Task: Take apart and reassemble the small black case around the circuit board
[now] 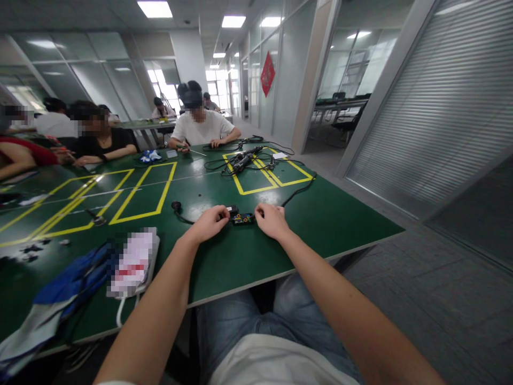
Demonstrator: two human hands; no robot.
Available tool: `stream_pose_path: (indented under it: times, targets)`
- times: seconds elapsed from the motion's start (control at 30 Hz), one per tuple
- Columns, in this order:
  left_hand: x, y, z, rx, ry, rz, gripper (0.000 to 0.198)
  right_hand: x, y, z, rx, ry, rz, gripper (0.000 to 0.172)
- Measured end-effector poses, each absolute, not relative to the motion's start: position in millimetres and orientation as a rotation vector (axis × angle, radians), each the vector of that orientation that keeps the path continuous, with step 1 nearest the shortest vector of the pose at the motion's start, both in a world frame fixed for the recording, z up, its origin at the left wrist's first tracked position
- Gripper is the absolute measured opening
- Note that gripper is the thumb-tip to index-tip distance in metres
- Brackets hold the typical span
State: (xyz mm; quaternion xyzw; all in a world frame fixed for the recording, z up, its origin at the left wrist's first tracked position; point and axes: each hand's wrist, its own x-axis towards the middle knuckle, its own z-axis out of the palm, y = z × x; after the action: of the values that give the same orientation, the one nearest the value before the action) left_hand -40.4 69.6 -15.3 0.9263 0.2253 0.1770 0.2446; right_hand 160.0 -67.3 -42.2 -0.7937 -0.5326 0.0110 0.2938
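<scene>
Open black adapter housing with its circuit board showing (pixel 242 218) lies on the green tabletop (pixel 340 219), between the person's two hands; nearer the person and left of the housing are a blue-and-grey glove (pixel 64 289) and a blurred-over pale slab (pixel 134 262) with a white cable; the left hand (pixel 210 223) is at the housing's left end, fingers curled nearly together; the right hand (pixel 272 220) is at its right end, fingertips likewise drawn in; I cannot tell what either grips; a black block (pixel 231 209) sits just beyond the housing; a black plug (pixel 176 205) lies to its left, its cord running toward the left hand; farther beyond the housing are yellow tape outlines (pixel 167 188), a heap of black cables (pixel 246 158) and a white-shirted co-worker (pixel 204 128).
</scene>
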Motion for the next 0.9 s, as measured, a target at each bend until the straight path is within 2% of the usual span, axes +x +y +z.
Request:
stream_pose_path:
  times: [0.27, 0.77, 0.9]
  targets:
    - [-42, 77, -16, 2.544, 0.578, 0.455, 0.029, 166, -64, -52, -2.033, -1.459, -0.048, 0.015]
    - [-41, 72, -12, 2.727, 0.632, 0.393, 0.030, 158, -67, -45, -2.080, -1.365, 0.030, 0.014]
    - [-39, 65, -12, 2.746, 0.628, 0.496, 0.024, 156, -68, -43, -2.088, -1.366, 0.037, 0.013]
